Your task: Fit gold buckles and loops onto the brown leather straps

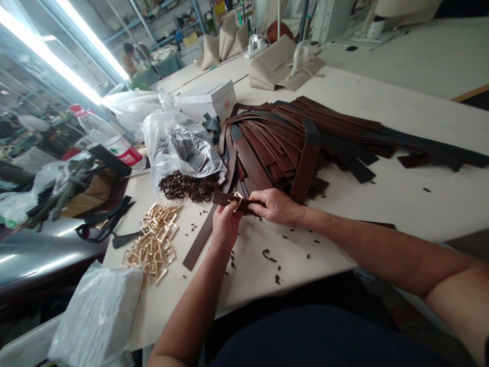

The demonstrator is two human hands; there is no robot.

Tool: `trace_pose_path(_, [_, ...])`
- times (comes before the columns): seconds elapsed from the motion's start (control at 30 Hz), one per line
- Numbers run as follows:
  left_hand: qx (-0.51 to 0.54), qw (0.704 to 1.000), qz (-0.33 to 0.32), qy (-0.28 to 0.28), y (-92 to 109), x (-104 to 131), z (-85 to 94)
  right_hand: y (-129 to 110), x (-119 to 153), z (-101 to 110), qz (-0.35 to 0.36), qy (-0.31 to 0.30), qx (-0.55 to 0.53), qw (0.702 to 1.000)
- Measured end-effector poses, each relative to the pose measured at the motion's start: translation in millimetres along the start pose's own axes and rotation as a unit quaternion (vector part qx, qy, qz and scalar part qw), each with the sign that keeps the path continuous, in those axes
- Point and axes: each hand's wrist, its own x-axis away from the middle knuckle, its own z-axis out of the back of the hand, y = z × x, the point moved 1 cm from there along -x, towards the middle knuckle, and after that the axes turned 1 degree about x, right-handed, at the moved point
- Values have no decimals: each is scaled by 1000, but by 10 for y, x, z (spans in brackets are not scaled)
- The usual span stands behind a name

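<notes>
My left hand pinches a gold buckle at the end of a dark brown leather strap. Close on its right, my right hand has its fingers closed round the same strap. A large fan of brown straps lies just beyond my hands. Small dark leather loops are heaped at the mouth of a clear plastic bag. To the left of my left hand is a pile of gold buckles. Another flat strap lies beside my left wrist.
A wrapped white packet sits at the near left corner. Farther back are a white box, a bottle and a beige bag piece. Small dark scraps dot the white table. A person is in the background.
</notes>
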Motion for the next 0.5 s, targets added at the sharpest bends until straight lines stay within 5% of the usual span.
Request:
trace_pose_path(0.3, [1, 999, 41, -30, -54, 63, -47, 8, 4, -64, 32, 25, 8, 999])
trace_pose_path(0.5, [-5, 999, 3, -39, -50, 67, -44, -3, 2, -41, 37, 27, 2, 999])
